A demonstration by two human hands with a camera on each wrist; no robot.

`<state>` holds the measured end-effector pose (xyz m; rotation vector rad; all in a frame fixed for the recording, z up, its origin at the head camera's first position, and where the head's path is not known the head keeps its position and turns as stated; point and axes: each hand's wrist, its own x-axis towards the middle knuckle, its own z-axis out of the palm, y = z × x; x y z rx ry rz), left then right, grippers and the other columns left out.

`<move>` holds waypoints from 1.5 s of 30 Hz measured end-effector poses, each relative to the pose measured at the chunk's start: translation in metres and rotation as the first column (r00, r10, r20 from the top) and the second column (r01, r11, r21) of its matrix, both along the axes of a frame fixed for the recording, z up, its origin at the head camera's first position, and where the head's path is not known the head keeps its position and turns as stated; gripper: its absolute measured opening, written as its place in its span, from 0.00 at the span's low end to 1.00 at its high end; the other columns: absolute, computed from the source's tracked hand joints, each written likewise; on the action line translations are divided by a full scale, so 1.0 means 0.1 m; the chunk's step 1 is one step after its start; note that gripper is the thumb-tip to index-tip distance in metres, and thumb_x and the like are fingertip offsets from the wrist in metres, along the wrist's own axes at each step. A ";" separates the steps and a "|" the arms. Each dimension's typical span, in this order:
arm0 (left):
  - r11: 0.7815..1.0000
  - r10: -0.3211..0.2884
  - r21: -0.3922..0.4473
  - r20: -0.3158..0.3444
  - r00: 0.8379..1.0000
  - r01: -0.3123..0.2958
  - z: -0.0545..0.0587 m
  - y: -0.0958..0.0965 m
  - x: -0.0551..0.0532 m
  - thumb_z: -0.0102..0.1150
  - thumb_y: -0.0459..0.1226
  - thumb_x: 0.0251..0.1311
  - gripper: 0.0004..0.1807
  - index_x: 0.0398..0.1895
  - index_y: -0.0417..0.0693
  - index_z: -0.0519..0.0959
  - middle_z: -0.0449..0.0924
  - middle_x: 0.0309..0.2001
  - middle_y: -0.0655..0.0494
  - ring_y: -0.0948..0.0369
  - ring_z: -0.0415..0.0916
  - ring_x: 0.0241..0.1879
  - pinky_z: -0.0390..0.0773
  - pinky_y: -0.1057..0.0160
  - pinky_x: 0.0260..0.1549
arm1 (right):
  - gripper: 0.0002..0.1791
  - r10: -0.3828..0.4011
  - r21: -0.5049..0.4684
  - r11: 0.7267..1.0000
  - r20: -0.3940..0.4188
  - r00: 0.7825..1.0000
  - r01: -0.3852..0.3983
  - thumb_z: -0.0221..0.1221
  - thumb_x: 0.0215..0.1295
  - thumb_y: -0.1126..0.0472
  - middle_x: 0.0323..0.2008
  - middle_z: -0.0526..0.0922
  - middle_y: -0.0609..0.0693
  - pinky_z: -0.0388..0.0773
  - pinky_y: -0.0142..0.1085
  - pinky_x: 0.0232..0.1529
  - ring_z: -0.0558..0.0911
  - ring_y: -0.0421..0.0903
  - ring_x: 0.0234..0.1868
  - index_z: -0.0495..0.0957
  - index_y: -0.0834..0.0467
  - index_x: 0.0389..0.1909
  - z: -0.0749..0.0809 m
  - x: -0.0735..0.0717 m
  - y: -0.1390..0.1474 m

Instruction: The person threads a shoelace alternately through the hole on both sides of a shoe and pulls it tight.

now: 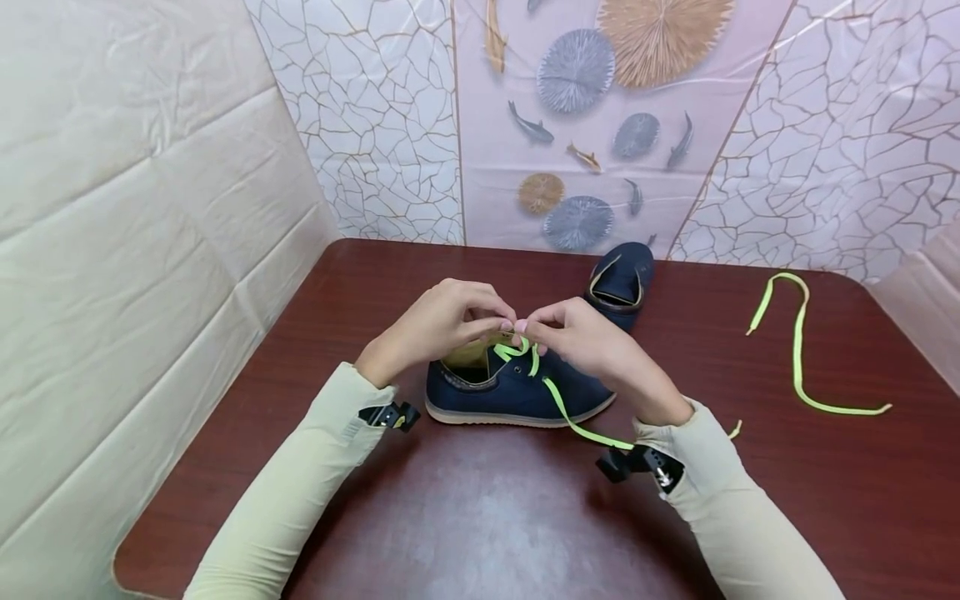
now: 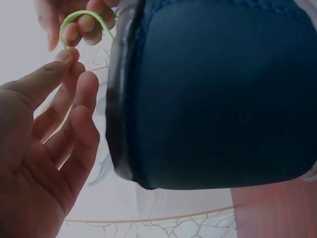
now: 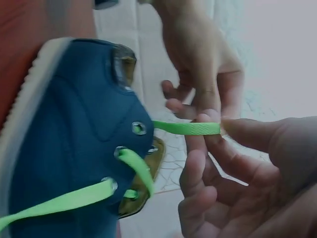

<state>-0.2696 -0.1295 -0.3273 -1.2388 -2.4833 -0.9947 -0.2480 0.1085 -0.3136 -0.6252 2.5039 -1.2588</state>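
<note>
A navy blue shoe [image 1: 517, 392] lies on the dark red table [image 1: 480, 517] with its toe to the right. A neon green lace [image 1: 558, 400] is threaded through its eyelets and trails toward my right wrist. Both hands meet just above the shoe's opening. My left hand [image 1: 504, 327] pinches the lace between thumb and forefinger, and the lace loop [image 2: 84, 15] arcs up to the other hand. My right hand [image 1: 527, 328] pinches the flat lace [image 3: 185, 128] just outside the top eyelet. The shoe's heel [image 2: 213, 94] fills the left wrist view.
A second navy shoe [image 1: 621, 283] stands behind, near the back wall. A loose green lace [image 1: 798, 350] lies on the table at the right. Patterned plastic sheeting walls close in the table at the left and back.
</note>
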 end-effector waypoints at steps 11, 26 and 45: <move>0.999 0.037 0.009 0.149 0.988 -0.039 -0.20 -0.04 -0.17 0.68 0.39 0.71 0.05 0.42 0.50 0.90 0.88 0.38 0.63 0.67 0.81 0.34 0.81 0.60 0.40 | 0.12 0.045 -0.027 0.999 0.067 0.997 -0.043 0.56 0.81 0.64 0.42 0.87 0.52 0.73 0.36 0.39 0.78 0.48 0.39 0.87 0.65 0.49 -0.08 -0.08 0.04; 0.997 0.072 0.010 0.130 0.989 -0.074 -0.38 -0.02 -0.23 0.66 0.36 0.72 0.05 0.40 0.47 0.90 0.89 0.37 0.59 0.65 0.80 0.34 0.79 0.64 0.38 | 0.12 -0.069 0.058 0.996 0.021 0.997 0.068 0.60 0.79 0.60 0.38 0.87 0.49 0.72 0.35 0.37 0.75 0.45 0.36 0.91 0.60 0.45 -0.22 -0.08 -0.03; 0.991 0.123 0.016 0.246 0.961 -0.131 -0.45 0.02 -0.25 0.61 0.38 0.76 0.08 0.40 0.49 0.89 0.86 0.34 0.62 0.64 0.76 0.33 0.76 0.63 0.40 | 0.14 -0.171 0.146 0.970 -0.143 0.975 0.192 0.56 0.70 0.63 0.41 0.91 0.50 0.68 0.37 0.36 0.74 0.44 0.34 0.92 0.58 0.39 -0.34 -0.03 -0.20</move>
